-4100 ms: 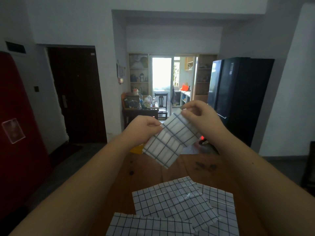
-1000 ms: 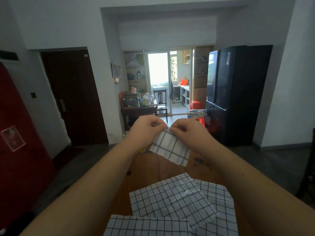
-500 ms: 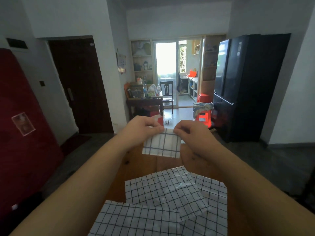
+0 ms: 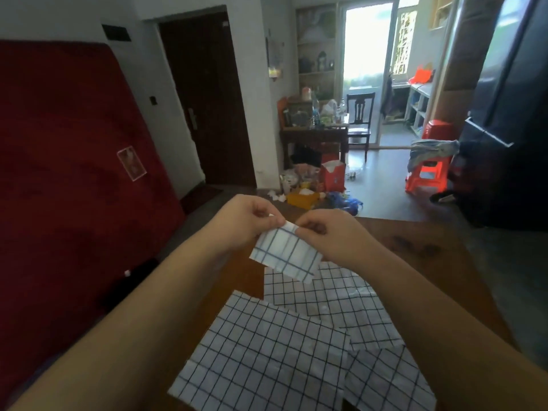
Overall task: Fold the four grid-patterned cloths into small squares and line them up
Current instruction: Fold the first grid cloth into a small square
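Left hand [image 4: 247, 222] and right hand [image 4: 332, 234] are pinching the folded cloth [image 4: 286, 256] by its top edge, grips pressed together on it, holding it above the surface [image 4: 430, 262]. 3 flat cloths [image 4: 267, 351] are lying overlapped at its 6 o'clock.

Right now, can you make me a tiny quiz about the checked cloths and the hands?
1. True or false: the small folded cloth lies flat on the table.
2. How many unfolded cloths lie on the table? A: two. B: three. C: five.
3. Fill in: the left hand and the right hand pinch the small folded cloth at its ___ edge.
Key: 1 false, it is held up above the table. 2 B. 3 top.
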Demonstrator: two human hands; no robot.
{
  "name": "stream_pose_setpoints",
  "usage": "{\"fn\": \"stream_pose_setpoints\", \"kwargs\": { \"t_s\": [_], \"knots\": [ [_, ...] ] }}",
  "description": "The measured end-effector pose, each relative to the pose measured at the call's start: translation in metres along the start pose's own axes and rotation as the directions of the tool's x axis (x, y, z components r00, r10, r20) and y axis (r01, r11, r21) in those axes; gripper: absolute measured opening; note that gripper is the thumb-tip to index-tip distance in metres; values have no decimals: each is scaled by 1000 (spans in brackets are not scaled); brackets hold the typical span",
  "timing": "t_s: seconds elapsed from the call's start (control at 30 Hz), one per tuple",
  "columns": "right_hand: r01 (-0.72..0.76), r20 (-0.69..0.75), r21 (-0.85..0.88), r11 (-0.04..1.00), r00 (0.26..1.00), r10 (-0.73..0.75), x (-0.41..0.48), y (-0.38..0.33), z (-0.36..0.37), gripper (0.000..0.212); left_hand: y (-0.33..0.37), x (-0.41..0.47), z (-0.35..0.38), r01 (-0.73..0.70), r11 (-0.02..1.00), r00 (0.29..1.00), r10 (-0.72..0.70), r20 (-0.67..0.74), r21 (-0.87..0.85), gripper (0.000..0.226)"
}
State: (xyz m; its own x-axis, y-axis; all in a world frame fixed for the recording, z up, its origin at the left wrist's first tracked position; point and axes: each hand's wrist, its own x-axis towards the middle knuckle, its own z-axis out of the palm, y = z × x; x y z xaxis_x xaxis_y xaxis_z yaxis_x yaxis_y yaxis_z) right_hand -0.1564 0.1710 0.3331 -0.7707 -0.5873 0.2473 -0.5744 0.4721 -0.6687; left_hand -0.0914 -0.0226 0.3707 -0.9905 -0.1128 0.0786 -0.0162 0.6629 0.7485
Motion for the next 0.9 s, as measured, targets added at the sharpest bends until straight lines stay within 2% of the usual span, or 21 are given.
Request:
{"fn": "stream_pose_setpoints", "kwargs": {
  "t_s": [0.17, 0.27, 0.37, 0.5, 0.67, 0.77, 0.9],
  "knots": [
    [47, 12, 60, 997, 999, -48, 16, -19, 55, 10, -39, -29, -24, 115, 993, 993, -115, -38, 0, 7],
    [67, 36, 148, 987, 997, -73, 19, -40, 90, 11, -81, -62, -46, 215, 952, 977, -209, 51, -218, 19],
    [41, 83, 221, 974, 995, -61, 19, -66, 131, 12, -134, -100, -65, 288, 856, 956, -281, 81, -429, 24],
    [-21, 107, 314, 949, 994, -13, 18, -112, 201, 13, -209, -153, -89, 290, 684, 938, -342, 57, -669, 42],
    [-124, 161, 391, 912, 985, 65, 14, -194, 313, 15, -290, -236, -130, 234, 485, 916, -401, 23, -843, 35],
    [-155, 256, 400, 903, 965, 53, 13, -254, 384, 16, -344, -292, -172, 201, 501, 848, -520, -107, -841, 22],
    [-200, 358, 452, 869, 933, 28, 12, -329, 471, 16, -408, -364, -232, 209, 556, 715, -648, -262, -804, 24]
  ]
}}
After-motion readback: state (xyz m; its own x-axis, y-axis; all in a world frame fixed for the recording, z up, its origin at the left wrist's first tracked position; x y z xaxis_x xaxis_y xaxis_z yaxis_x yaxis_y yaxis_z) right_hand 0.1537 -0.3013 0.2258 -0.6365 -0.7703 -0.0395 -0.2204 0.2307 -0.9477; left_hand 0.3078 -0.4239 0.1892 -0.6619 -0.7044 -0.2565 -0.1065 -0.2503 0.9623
